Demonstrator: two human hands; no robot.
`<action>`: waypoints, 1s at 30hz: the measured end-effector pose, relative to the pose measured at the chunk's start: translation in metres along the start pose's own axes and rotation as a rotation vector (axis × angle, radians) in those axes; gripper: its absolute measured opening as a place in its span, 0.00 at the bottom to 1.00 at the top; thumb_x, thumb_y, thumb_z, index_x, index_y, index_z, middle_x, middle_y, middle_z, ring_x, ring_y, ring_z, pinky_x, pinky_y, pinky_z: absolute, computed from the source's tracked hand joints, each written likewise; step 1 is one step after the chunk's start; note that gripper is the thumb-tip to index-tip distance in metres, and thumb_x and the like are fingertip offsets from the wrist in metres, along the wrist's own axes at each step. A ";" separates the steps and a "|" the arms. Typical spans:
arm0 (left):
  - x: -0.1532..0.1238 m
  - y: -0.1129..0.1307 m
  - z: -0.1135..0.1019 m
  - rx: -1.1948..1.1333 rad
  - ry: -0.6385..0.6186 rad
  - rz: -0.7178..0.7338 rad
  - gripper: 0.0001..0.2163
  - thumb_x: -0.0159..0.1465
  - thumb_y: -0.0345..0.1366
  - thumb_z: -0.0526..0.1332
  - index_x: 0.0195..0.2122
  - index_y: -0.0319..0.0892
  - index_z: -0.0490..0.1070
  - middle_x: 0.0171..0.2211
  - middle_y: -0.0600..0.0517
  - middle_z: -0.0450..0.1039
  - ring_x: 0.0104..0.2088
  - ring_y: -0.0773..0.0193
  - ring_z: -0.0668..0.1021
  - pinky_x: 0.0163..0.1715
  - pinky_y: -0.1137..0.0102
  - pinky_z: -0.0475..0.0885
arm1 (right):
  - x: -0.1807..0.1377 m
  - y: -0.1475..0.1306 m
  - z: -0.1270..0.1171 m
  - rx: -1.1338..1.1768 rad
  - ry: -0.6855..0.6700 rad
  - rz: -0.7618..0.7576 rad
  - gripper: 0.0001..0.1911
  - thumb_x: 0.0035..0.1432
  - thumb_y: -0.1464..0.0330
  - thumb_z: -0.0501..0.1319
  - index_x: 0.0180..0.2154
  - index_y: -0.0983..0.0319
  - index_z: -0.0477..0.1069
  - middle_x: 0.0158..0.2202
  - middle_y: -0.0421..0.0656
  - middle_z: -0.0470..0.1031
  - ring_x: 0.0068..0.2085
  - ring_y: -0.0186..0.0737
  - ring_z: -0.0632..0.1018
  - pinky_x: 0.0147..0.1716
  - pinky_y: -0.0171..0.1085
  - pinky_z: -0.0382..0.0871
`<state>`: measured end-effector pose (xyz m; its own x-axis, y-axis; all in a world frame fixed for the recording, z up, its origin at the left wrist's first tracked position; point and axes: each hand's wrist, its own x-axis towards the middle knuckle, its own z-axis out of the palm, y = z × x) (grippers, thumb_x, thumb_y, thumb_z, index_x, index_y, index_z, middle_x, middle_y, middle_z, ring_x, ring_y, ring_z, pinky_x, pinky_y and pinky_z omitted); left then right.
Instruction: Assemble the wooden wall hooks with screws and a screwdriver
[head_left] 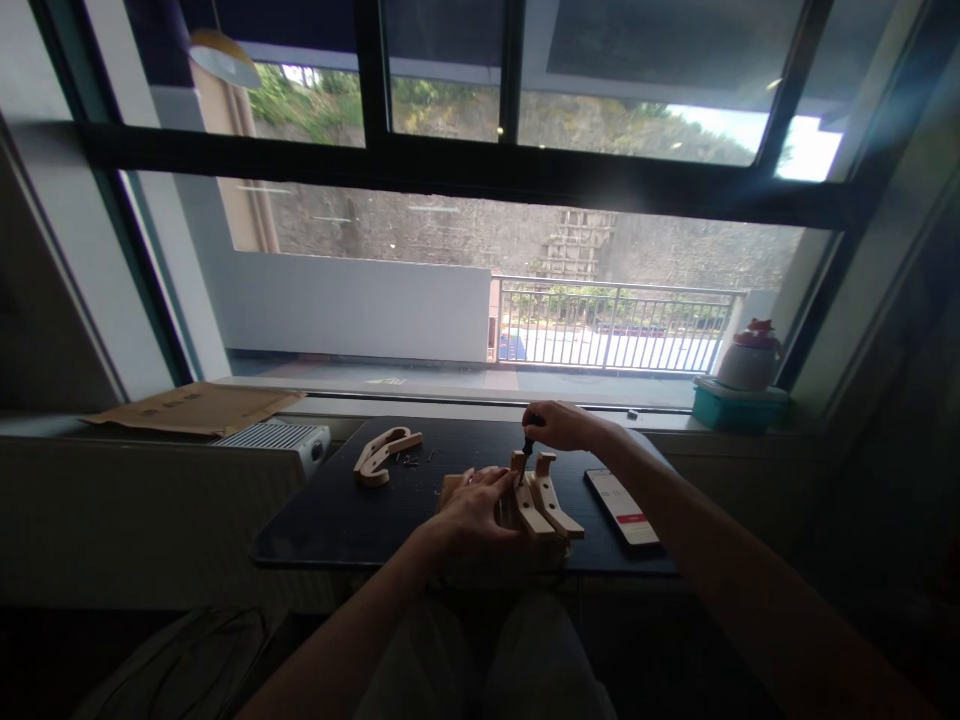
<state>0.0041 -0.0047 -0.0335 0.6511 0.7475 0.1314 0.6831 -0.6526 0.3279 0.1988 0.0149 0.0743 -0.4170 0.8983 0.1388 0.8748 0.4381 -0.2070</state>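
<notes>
My right hand [561, 426] is wrapped around the dark handle of a screwdriver [529, 437], held upright. Its tip points down at a hole in a curved wooden piece [532, 516]; I cannot tell whether a screw sits there. My left hand [480, 502] grips that piece from the left, thumb at the near side and fingers further back, covering part of a wooden block [450, 485] underneath. Just right of it stands a second curved wooden piece [556, 505] with dark holes. Two more curved wooden pieces [373, 464] lie together on the left of the table, near several small screws [410, 461].
The dark table [330, 535] stands below a window. A phone [624, 508] lies on its right side, under my right forearm. A brown paper envelope [195, 408] rests over the white radiator [274, 437]. On the sill, a lidded bottle [752, 360] stands on a teal box [739, 405].
</notes>
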 end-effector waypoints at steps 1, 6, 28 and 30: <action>0.000 0.000 0.000 -0.002 0.000 -0.004 0.45 0.47 0.63 0.59 0.63 0.47 0.48 0.64 0.46 0.51 0.63 0.48 0.54 0.62 0.53 0.42 | -0.001 0.000 -0.001 0.005 -0.002 -0.015 0.12 0.56 0.64 0.55 0.39 0.62 0.72 0.35 0.42 0.75 0.28 0.31 0.70 0.26 0.31 0.59; 0.000 0.000 0.001 -0.011 -0.004 -0.013 0.46 0.47 0.63 0.59 0.63 0.47 0.48 0.64 0.46 0.50 0.63 0.48 0.53 0.62 0.53 0.42 | -0.002 -0.001 -0.002 0.009 0.003 -0.032 0.13 0.57 0.64 0.54 0.39 0.63 0.73 0.34 0.43 0.75 0.29 0.32 0.70 0.26 0.31 0.59; -0.001 0.002 -0.002 -0.036 0.012 0.005 0.43 0.48 0.63 0.59 0.63 0.54 0.49 0.63 0.51 0.52 0.62 0.47 0.56 0.62 0.54 0.43 | -0.004 -0.008 -0.015 -0.013 -0.038 -0.031 0.13 0.57 0.65 0.56 0.39 0.63 0.75 0.36 0.44 0.76 0.30 0.34 0.73 0.28 0.32 0.63; -0.001 0.002 -0.002 -0.032 0.013 -0.001 0.43 0.47 0.63 0.59 0.63 0.54 0.49 0.64 0.51 0.52 0.62 0.45 0.55 0.61 0.53 0.44 | -0.004 -0.006 -0.014 -0.008 -0.036 -0.022 0.13 0.58 0.65 0.55 0.39 0.63 0.75 0.36 0.44 0.76 0.30 0.33 0.72 0.28 0.32 0.63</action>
<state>0.0039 -0.0069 -0.0309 0.6461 0.7497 0.1430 0.6724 -0.6478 0.3581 0.1981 0.0080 0.0883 -0.4442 0.8893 0.1083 0.8674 0.4572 -0.1964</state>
